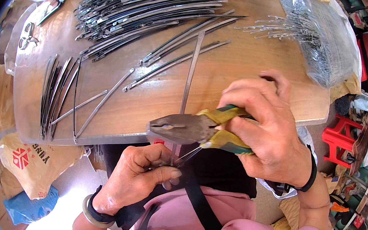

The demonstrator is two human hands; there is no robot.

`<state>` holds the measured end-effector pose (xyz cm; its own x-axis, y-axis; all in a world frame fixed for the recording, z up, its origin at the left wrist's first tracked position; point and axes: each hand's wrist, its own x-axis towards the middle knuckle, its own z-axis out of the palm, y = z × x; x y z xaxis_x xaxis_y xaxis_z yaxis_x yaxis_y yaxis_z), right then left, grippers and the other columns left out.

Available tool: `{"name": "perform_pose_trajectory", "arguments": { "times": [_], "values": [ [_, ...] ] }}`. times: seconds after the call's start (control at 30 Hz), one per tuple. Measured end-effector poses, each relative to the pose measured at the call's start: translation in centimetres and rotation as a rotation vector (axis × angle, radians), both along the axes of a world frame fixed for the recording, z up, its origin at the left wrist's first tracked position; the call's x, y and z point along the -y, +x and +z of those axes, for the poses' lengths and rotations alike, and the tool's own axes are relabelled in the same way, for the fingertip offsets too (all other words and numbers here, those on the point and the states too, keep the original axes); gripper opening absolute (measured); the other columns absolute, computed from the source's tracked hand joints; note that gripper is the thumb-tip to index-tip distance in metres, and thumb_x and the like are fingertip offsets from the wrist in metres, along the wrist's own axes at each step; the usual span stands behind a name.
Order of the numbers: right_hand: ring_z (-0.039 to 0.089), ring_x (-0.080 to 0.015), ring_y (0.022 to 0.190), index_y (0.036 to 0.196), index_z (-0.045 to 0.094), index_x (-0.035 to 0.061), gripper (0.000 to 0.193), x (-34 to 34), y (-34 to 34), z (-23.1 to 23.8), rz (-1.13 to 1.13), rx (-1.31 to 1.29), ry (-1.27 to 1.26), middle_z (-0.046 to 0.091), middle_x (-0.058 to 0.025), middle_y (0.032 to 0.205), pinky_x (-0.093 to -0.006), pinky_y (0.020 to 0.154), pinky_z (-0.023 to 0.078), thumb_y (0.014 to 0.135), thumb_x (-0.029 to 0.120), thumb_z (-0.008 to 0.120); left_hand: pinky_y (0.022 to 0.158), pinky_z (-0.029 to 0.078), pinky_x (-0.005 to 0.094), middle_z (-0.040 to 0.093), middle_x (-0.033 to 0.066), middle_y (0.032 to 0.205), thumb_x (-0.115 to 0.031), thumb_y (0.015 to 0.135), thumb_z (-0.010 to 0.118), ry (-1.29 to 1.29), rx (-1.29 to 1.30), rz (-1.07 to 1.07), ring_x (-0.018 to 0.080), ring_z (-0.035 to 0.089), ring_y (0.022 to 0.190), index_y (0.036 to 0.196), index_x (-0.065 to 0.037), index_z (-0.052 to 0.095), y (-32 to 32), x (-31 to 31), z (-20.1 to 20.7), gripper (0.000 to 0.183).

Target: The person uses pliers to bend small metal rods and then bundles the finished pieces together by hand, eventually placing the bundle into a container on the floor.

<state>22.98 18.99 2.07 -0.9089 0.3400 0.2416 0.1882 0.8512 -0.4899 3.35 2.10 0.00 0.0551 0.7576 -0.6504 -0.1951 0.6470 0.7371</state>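
My right hand [269, 127] is wrapped round a pair of combination pliers [177, 128] with yellow and green handles. The pliers' dark jaws point left and look closed or nearly so, above my left hand. Between thumb and fingers, my left hand [142, 175] pinches the near end of a long flat metal strip [190, 78], which reaches away over the table. A thin wire piece [189, 155] also sticks out from these fingers, just below the pliers. The jaws cross over the strip; whether they touch it I cannot tell.
A big pile of dark and silver strips [147, 11] covers the far part of the wooden table [158, 99]. A small row of strips [57, 92] lies at left, near scissors [28, 36]. A clear bag [327, 50] spills thin wire pieces at far right. A red stool [340, 139] stands beyond.
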Motion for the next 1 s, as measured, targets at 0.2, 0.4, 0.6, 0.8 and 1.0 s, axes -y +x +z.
{"name": "perform_pose_trajectory", "arguments": {
  "times": [0.2, 0.4, 0.6, 0.8, 1.0],
  "values": [
    [0.057, -0.0278, 0.083, 0.081, 0.063, 0.0031, 0.029, 0.2, 0.6, -1.3, 0.017, 0.02, -0.062, 0.058, -0.0107, 0.103, -0.0499, 0.089, 0.035, 0.053, 0.0, 0.066, 0.067, 0.048, 0.0241, 0.067, 0.0055, 0.082, 0.003, 0.084, 0.069, 0.003, 0.016, -0.064, 0.0085, 0.059, 0.075, 0.093, 0.005, 0.066, -0.1, -0.7, 0.3, 0.01],
    [0.057, -0.0263, 0.077, 0.082, 0.064, 0.0025, 0.028, 1.1, 1.2, -0.7, -0.019, -0.072, -0.013, 0.058, -0.0105, 0.099, -0.0452, 0.079, 0.035, 0.054, 0.004, 0.068, 0.083, 0.05, 0.0291, 0.067, 0.0117, 0.107, 0.012, 0.08, 0.061, 0.167, 0.115, -0.043, 0.0172, 0.063, 0.094, 0.107, 0.006, 0.068, -2.3, -2.3, 0.3, 0.028],
    [0.057, -0.0236, 0.075, 0.079, 0.065, 0.0036, 0.024, 2.6, 0.6, -0.5, 0.0, -0.105, -0.024, 0.058, -0.01, 0.098, -0.0441, 0.075, 0.034, 0.056, 0.012, 0.068, 0.075, 0.05, 0.0262, 0.066, 0.0062, 0.096, -0.007, 0.082, 0.071, 0.108, 0.352, -0.074, 0.0118, 0.061, 0.085, 0.106, 0.005, 0.067, -0.7, -3.9, 0.1, 0.026],
    [0.058, -0.0238, 0.078, 0.07, 0.061, 0.0052, 0.019, 3.2, 0.4, -1.8, 0.025, -0.1, -0.085, 0.059, -0.0098, 0.098, -0.0459, 0.077, 0.035, 0.056, 0.017, 0.066, 0.049, 0.042, 0.0228, 0.064, 0.0045, 0.075, -0.021, 0.092, 0.066, -0.104, 0.469, 0.089, 0.0101, 0.056, 0.055, 0.103, 0.002, 0.064, 1.3, -2.4, -0.5, 0.026],
    [0.056, -0.0276, 0.091, 0.078, 0.06, 0.0052, 0.027, 1.6, 1.9, -0.2, -0.07, -0.061, 0.057, 0.058, -0.01, 0.103, -0.0437, 0.082, 0.038, 0.063, 0.025, 0.07, 0.047, 0.039, 0.0236, 0.059, 0.0057, 0.071, -0.016, 0.097, 0.059, -0.113, 0.556, 0.341, 0.0117, 0.051, 0.051, 0.099, 0.003, 0.061, 2.2, -1.0, -0.8, 0.02]
  ]
}}
